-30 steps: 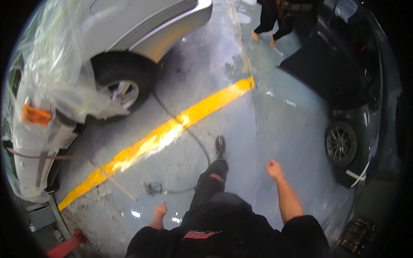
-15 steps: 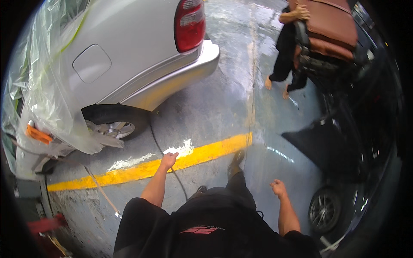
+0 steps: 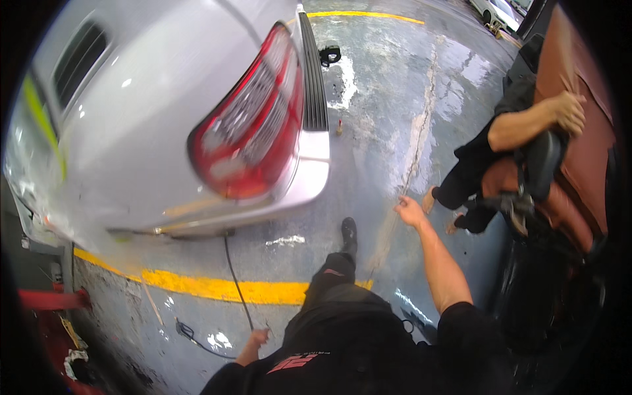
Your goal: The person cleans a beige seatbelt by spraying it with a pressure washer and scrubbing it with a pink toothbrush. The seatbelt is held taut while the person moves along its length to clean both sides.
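My right hand [image 3: 411, 210] is held out ahead over the floor, empty, its fingers loosely bent and a little apart. Low beside my left hip, my left hand [image 3: 259, 338] is curled with nothing visible in it; behind it a thin black hose [image 3: 234, 273] runs along the floor. Closest on the left is a silver vehicle [image 3: 145, 145], with its red and clear tail light [image 3: 253, 125] and rear bumper [image 3: 313, 171] facing me. At right, another person's hand [image 3: 567, 113] grips a brown vehicle seat [image 3: 579, 145]. Neither of my hands touches the vehicle or the seat.
A yellow stripe [image 3: 217, 288] crosses the wet, shiny floor [image 3: 388, 72]. Clear plastic sheeting [image 3: 29, 164] hangs at the far left. A black-handled tool [image 3: 184, 329] lies at lower left near a red metal part [image 3: 56, 299]. A white car [image 3: 495, 13] stands far off.
I have stepped forward; the silver vehicle's tail looms larger. My right hand has swung forward and my left hand back. The person with the brown seat appears closer and lower at right.
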A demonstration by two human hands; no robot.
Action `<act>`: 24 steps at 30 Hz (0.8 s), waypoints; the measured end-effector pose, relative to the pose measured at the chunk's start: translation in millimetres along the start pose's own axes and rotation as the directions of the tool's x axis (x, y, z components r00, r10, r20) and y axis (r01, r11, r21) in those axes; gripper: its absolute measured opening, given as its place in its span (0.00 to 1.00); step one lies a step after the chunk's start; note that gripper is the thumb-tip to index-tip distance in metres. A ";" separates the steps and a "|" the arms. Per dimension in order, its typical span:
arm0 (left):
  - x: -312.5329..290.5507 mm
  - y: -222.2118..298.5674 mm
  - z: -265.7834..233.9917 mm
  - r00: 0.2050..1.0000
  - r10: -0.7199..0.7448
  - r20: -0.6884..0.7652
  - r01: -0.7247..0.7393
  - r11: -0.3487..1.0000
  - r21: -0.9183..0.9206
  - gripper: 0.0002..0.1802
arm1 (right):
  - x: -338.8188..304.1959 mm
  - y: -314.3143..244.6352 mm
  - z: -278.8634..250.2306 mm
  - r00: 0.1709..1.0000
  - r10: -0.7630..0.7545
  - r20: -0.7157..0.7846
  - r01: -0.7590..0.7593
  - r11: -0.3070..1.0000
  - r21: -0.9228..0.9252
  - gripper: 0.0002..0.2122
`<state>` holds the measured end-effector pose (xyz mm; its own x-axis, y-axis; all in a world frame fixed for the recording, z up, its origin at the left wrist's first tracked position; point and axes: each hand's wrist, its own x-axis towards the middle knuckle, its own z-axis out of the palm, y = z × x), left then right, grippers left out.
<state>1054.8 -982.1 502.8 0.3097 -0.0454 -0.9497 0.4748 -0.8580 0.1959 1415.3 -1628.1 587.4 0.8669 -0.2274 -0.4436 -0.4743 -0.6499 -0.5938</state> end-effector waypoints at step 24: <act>196.5 773.0 -329.1 0.984 -0.088 0.157 0.155 0.861 -0.485 0.29 | 723.1 -146.2 -305.5 0.903 -0.171 0.395 0.274 0.936 -0.221 0.28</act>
<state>1753.8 -1485.9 547.9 0.1334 -0.0492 -0.9898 0.8558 -0.4979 0.1401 2158.3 -1919.1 558.5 0.8034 0.1923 -0.5635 -0.1721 -0.8310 -0.5290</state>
